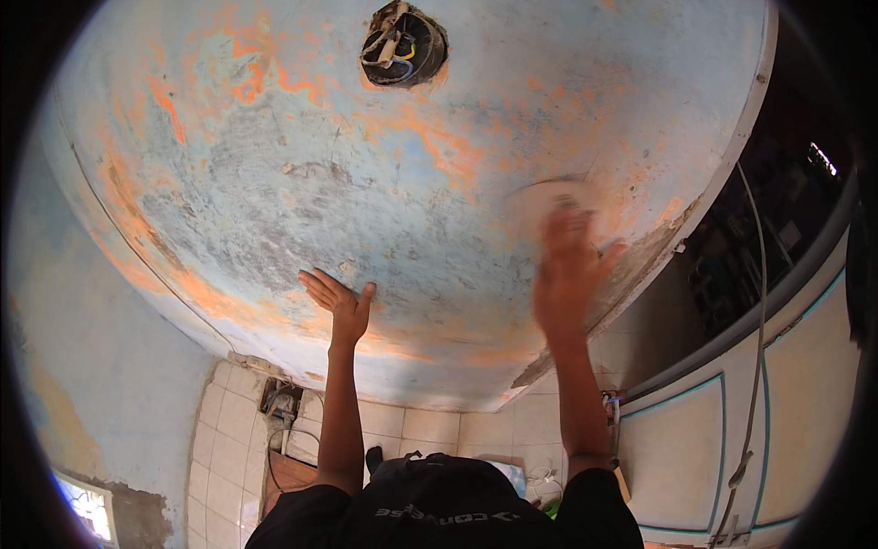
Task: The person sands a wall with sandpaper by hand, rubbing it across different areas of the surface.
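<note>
The worn wall (439, 210) in front of me is light blue, with orange patches and grey scuffed areas. My left hand (343, 302) rests on its lower middle, fingers stretched out and thumb apart, holding nothing. Further right and higher, my right hand (567, 274) is at the wall, its fingers smeared by motion. At its fingertips shows a pale flat shape (540, 199) with a curved dark edge, too blurred to name. Whether the hand grips this shape or only presses over it, I cannot tell.
A round wall box (402, 50) with loose wires sits above. Along the left corner runs a thin cable (119, 224). Below lies a tiled floor (430, 425). A pale door (672, 448) with blue trim stands at right, a hanging cord (761, 339) before it.
</note>
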The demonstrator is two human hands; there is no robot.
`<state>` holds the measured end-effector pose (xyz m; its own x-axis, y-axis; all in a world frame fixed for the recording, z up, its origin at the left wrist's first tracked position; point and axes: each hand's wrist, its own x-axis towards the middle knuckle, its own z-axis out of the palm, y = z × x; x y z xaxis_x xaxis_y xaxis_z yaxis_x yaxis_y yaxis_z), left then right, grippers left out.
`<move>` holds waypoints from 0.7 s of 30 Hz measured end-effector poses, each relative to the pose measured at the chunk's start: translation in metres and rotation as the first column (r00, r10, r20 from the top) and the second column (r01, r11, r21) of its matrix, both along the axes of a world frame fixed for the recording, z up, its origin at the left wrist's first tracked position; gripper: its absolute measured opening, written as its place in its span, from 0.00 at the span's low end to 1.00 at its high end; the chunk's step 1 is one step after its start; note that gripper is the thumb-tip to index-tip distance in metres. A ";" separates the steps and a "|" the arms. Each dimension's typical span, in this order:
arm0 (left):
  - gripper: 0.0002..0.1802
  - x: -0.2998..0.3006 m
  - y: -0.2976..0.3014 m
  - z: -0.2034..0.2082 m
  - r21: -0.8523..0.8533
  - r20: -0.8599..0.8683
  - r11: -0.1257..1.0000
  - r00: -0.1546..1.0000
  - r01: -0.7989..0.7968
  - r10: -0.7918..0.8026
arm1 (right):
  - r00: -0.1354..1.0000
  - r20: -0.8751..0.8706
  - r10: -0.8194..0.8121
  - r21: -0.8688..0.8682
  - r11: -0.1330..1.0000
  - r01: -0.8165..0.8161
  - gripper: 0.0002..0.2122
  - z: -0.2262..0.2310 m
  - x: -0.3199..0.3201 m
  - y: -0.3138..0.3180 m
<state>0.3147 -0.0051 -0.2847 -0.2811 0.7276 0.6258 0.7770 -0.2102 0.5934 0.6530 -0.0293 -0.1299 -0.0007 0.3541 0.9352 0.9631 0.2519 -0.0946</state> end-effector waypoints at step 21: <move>0.58 -0.018 -0.008 -0.013 -0.001 -0.114 1.000 0.993 0.009 -0.009 | 0.989 -0.134 -0.059 -0.152 0.988 0.038 0.21 -0.009 -0.056 -0.009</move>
